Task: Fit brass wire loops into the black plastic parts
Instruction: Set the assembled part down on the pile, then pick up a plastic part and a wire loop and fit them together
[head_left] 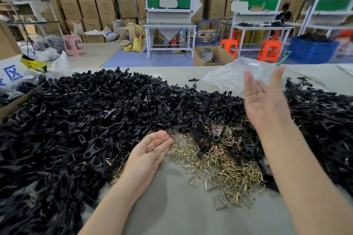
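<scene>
- Your left hand [150, 150] lies palm-up, fingers relaxed, holding nothing, at the edge of the brass wire loops [219, 162].
- Your right hand [265, 99] is raised, fingers spread, empty.
- Black plastic parts [95, 112] heap around the loops on the tabletop [181, 206].

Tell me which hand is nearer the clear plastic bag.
Right. The right hand is raised just before the clear plastic bag; the left hand lies low beside the brass wire loops.
</scene>
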A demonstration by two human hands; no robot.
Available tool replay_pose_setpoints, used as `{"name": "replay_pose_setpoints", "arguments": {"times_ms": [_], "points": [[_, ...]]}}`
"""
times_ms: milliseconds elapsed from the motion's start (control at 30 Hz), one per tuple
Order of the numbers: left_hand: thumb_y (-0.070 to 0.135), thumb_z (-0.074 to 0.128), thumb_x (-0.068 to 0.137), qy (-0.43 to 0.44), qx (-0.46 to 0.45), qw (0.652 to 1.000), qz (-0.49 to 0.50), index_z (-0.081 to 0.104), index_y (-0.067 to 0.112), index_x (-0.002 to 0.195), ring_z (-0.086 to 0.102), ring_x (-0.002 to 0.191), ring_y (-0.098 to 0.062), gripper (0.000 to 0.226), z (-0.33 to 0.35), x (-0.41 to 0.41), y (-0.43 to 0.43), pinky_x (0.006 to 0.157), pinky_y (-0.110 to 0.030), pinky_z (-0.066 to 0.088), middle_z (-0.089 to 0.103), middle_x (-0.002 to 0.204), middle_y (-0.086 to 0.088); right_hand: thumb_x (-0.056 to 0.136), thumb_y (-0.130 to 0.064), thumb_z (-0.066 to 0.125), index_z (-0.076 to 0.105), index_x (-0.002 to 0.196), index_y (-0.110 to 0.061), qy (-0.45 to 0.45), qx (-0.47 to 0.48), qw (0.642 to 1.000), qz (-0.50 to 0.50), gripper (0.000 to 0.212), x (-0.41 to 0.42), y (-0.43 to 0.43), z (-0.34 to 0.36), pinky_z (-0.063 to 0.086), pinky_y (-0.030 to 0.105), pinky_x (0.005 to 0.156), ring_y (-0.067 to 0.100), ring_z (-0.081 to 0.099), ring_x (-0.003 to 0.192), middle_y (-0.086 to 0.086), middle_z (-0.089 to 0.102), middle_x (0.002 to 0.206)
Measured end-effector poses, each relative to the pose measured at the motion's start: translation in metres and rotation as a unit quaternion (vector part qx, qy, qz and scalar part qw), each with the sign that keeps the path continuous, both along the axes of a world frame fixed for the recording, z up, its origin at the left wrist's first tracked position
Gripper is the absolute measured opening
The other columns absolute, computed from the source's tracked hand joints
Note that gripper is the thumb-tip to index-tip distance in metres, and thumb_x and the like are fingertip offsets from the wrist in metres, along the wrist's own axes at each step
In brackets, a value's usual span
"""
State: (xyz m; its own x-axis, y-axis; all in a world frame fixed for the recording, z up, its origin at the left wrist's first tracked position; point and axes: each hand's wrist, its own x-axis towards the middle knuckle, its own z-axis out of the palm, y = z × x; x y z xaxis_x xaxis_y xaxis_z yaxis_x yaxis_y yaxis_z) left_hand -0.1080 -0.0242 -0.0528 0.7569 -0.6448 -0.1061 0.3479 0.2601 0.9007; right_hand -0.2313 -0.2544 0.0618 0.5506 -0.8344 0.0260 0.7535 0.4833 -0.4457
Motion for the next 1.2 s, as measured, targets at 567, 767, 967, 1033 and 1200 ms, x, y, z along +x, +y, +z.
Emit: {"name": "replay_pose_setpoints", "arguments": {"times_ms": [567, 767, 967, 1033, 1200], "points": [[0.039, 0.051, 0.102, -0.608, 0.510, 0.583, 0.175, 0.059, 0.020, 0.138, 0.045, 0.138, -0.032, 0.042, -0.023, 0.049, 0.016, 0.114, -0.048, 0.030, 0.056, 0.143, -0.013, 0.106, -0.039, 0.047, 0.050, 0.130, -0.049, 0.356, -0.433, 0.825, 0.070, 0.027, 0.044, 0.103, -0.125, 0.057, 0.029, 0.088, 0.004, 0.070, 0.095, -0.020, 0.069, 0.106], [0.048, 0.058, 0.095, -0.640, 0.460, 0.604, 0.120, 0.060, 0.029, 0.133, 0.057, 0.123, -0.020, 0.042, -0.020, 0.047, 0.018, 0.105, -0.043, 0.035, 0.058, 0.136, 0.007, 0.106, -0.033, 0.048, 0.052, 0.130, -0.047, 0.358, -0.425, 0.829, 0.068, 0.028, 0.049, 0.100, -0.129, 0.058, 0.029, 0.088, 0.008, 0.071, 0.094, -0.017, 0.069, 0.106], [0.027, 0.071, 0.092, -0.693, 0.432, 0.565, 0.121, 0.070, 0.033, 0.122, 0.067, 0.104, -0.026, 0.031, -0.015, 0.039, 0.010, 0.109, -0.056, 0.036, 0.068, 0.119, 0.004, 0.105, -0.030, 0.050, 0.050, 0.126, -0.052, 0.374, -0.439, 0.814, 0.065, 0.030, 0.053, 0.098, -0.131, 0.060, 0.032, 0.086, 0.007, 0.070, 0.094, -0.021, 0.067, 0.106], [0.026, 0.075, 0.088, -0.703, 0.424, 0.554, 0.142, 0.075, 0.030, 0.109, 0.067, 0.099, -0.027, 0.021, -0.015, 0.038, 0.011, 0.109, -0.059, 0.036, 0.069, 0.109, 0.005, 0.105, -0.029, 0.052, 0.052, 0.126, -0.050, 0.388, -0.452, 0.801, 0.068, 0.030, 0.054, 0.098, -0.132, 0.058, 0.028, 0.087, 0.006, 0.068, 0.097, -0.019, 0.067, 0.107], [0.029, 0.075, 0.087, -0.708, 0.426, 0.529, 0.194, 0.075, 0.019, 0.098, 0.065, 0.097, -0.027, 0.015, -0.015, 0.037, 0.012, 0.111, -0.057, 0.035, 0.070, 0.092, 0.003, 0.103, -0.022, 0.055, 0.057, 0.133, -0.042, 0.417, -0.521, 0.741, 0.072, 0.036, 0.050, 0.103, -0.132, 0.040, 0.001, 0.088, -0.017, 0.051, 0.112, -0.025, 0.058, 0.122]]}}
